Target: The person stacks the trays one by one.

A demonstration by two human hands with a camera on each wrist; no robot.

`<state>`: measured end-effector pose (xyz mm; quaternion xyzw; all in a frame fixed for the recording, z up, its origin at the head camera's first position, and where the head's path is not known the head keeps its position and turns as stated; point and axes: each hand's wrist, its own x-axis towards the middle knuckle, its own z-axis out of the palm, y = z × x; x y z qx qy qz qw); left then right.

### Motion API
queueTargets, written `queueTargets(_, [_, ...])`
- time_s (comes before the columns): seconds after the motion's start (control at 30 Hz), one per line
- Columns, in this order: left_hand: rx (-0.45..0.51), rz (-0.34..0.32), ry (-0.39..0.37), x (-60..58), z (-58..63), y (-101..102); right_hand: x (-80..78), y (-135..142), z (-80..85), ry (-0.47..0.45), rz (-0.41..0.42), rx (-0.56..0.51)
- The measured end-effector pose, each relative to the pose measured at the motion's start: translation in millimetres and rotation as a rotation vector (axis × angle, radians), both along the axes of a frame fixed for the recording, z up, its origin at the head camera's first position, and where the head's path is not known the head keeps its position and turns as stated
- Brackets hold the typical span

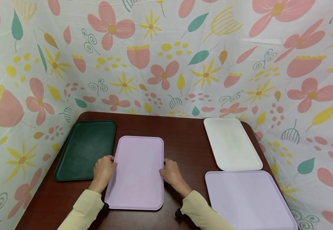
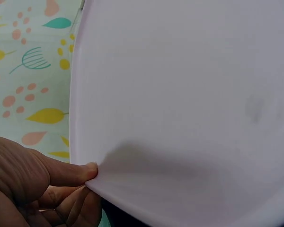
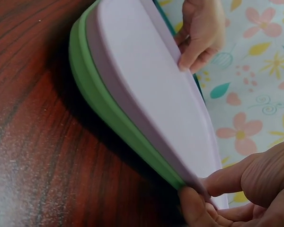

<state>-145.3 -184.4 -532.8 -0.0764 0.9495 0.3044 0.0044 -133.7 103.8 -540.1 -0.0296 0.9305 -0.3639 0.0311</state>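
Observation:
A lilac tray (image 1: 137,174) lies lengthwise in front of me, between my two hands. My left hand (image 1: 103,172) pinches its left edge, thumb (image 2: 90,171) on top and the other fingers below the rim. On the opposite long side, my right hand (image 1: 173,175) grips the edge, its thumb over the rim. From the right wrist view, a light green tray (image 3: 102,101) shows directly beneath the lilac one, its rim following the same curve. The right fingertips (image 3: 193,203) are right at the green rim, and I cannot tell whether they hold it too.
A dark green tray (image 1: 86,150) sits at the left, close beside the left hand. At the back right is a white tray (image 1: 232,143), with another lilac tray (image 1: 246,198) in front of it. Floral cloth (image 1: 166,57) hangs around the brown table (image 1: 183,137).

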Motion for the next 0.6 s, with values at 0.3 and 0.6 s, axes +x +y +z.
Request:
queueTargets(0.3, [-0.009,0.005,0.025,2.6,2.3,-4.5,2.8,-1.0,1.4,0.005,-0.035,0.037])
queueTargets(0.6, [0.011,0.058,0.097,8.4,10.3,-23.8,2.4,-2.3,3.5,-0.019,-0.105,0.134])
